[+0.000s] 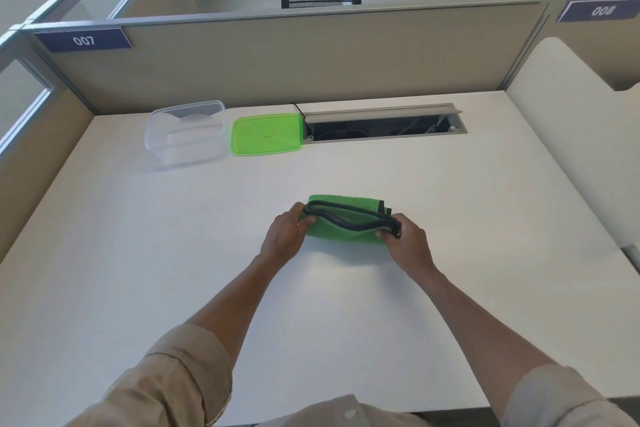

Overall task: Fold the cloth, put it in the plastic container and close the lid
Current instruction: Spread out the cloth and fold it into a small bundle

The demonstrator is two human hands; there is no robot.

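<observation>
Tabletop [138,253] is plain white, walled by beige cubicle partitions [277,59] tagged 007 and 008, with an open cable tray [384,130] at 12 o'clock. At 11 o'clock stands the clear plastic container [185,132], its green lid [266,133] flat just beside it. Left hand [285,236] and right hand [408,241] each pinch an end of the green cloth [343,218] — fingers [310,218] closed on its black-trimmed edge — at the tabletop's centre.
</observation>
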